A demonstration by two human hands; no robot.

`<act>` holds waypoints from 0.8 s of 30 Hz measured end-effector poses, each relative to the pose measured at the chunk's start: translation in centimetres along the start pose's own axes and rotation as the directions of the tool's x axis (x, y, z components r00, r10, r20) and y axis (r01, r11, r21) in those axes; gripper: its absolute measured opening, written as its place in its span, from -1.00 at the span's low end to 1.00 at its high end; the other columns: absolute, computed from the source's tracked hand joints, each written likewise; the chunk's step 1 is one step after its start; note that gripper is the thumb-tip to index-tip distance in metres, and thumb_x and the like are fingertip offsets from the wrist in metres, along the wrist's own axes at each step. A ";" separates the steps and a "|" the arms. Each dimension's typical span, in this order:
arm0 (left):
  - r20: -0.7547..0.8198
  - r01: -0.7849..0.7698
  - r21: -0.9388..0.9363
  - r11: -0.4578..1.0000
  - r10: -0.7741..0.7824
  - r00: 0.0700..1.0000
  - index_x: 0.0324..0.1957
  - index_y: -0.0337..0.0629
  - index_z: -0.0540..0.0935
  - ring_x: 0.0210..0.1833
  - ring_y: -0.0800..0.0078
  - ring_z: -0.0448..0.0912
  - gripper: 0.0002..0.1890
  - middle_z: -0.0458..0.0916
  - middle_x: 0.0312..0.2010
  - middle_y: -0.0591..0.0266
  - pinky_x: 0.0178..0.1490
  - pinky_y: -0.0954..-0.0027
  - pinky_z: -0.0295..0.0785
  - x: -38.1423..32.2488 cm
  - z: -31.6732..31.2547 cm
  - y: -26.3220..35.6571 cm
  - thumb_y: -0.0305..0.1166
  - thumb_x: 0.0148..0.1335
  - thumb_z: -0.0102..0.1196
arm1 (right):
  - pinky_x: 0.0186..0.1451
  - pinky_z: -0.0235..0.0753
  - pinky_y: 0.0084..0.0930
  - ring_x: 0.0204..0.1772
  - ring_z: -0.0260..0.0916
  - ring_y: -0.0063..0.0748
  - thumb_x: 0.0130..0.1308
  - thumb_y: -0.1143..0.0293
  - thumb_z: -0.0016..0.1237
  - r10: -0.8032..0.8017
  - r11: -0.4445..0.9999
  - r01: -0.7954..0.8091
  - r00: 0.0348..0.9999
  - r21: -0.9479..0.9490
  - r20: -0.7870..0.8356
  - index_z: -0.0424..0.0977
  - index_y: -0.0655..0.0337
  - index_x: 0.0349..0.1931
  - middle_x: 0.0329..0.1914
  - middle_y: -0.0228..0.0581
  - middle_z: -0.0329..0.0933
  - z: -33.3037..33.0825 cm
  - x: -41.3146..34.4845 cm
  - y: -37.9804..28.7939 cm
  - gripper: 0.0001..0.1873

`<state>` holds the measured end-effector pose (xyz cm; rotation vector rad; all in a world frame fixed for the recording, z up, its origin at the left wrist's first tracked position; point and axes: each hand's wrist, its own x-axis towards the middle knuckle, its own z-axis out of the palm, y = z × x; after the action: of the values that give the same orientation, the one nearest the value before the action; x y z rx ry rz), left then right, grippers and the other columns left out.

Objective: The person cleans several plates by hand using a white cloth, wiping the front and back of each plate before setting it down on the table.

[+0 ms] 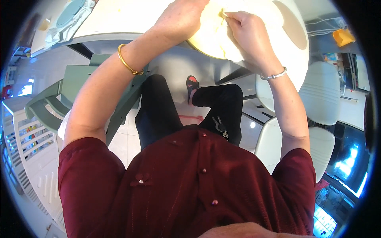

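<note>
A pale yellow, round-edged sheet or mat (208, 44) lies on the white table at the top of the view, partly washed out by glare. My right hand (250, 32), with a silver bangle at the wrist, pinches a small crumpled yellow piece (222, 14) between thumb and fingertips, above the yellow surface. To its left, my left hand (184, 20), with a gold bangle, is bent over the yellow surface's left part. Its fingertips are cut off by the top edge, so whether it holds anything is hidden.
The white table (119, 20) spans the top, with a grey-blue oval lid (70, 13) on crumpled plastic at its left. A green chair (74, 80) stands at left, pale chairs (320, 92) at right. Keys (221, 126) lie over my dark trousers.
</note>
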<state>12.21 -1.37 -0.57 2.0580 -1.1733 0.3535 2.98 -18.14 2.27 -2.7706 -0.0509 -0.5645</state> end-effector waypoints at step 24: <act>0.016 0.052 0.063 0.997 -0.053 0.998 0.11 -0.32 0.43 -0.05 -0.10 0.47 -0.57 0.54 -0.17 -0.19 0.03 0.11 0.38 0.2 -0.3 0.5 -0.57 0.15 -0.16 | -0.32 0.48 -0.21 -0.41 0.49 -0.04 0.10 0.46 -0.08 -0.369 0.926 0.367 0.929 -0.087 -0.009 0.55 0.26 -0.46 -0.48 -0.03 0.50 -0.1 2.0 -0.4 -0.87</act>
<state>11.96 -1.44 -0.01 2.1460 -1.1289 0.3510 4.74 -17.82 3.23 -2.8494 -0.5654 -0.7073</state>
